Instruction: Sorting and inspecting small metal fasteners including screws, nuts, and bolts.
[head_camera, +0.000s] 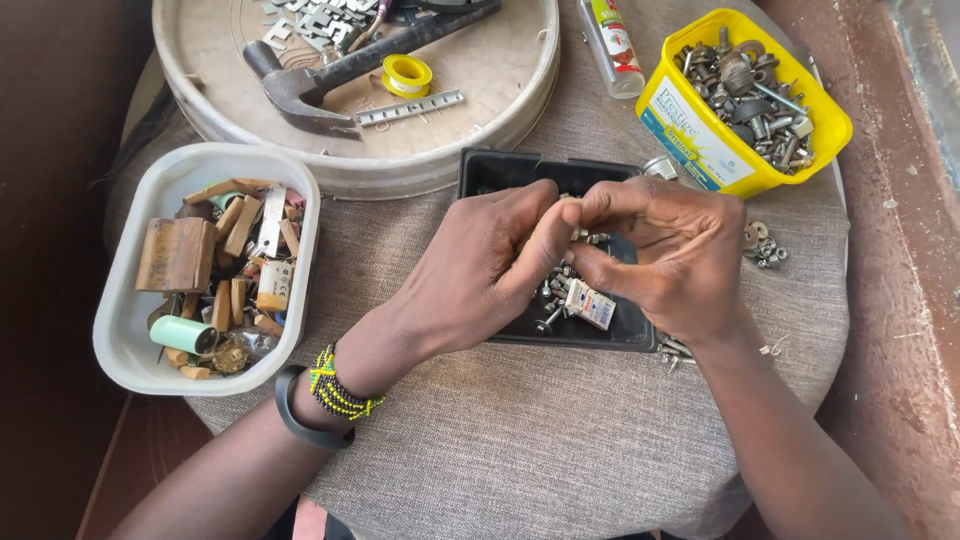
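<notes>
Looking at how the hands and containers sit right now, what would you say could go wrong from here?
The left hand and right hand pinch a tiny metal piece together above the black tray; it might slip and get lost among the screws there. The loose washers near the cloth-covered table edge could be brushed off by the right forearm. The yellow tub sits close to that edge too and might be knocked.

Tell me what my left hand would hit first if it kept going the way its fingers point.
The left hand points right, fingertips already meeting the right hand over the black tray. It would press into the right hand's fingers first; a small metal piece may sit between them, mostly hidden.
</notes>
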